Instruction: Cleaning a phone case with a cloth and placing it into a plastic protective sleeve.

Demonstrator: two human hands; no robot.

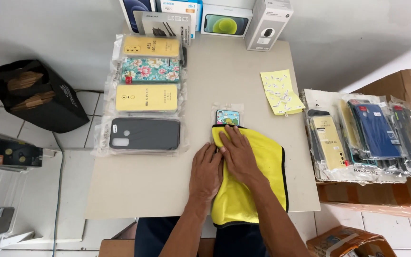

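Note:
A yellow cloth with a dark edge lies on the beige table and hangs over its near edge. My right hand presses flat on the cloth's upper left part. My left hand rests flat beside it, on the table and the cloth's left edge. A phone case with a colourful picture, in a clear bag, sticks out from under the cloth's far edge, just beyond my right fingertips.
Bagged phone cases lie in a column at the table's left: yellow, floral, yellow, dark grey. Boxes stand at the back. A yellow sheet lies right. More bagged cases sit on a cardboard box.

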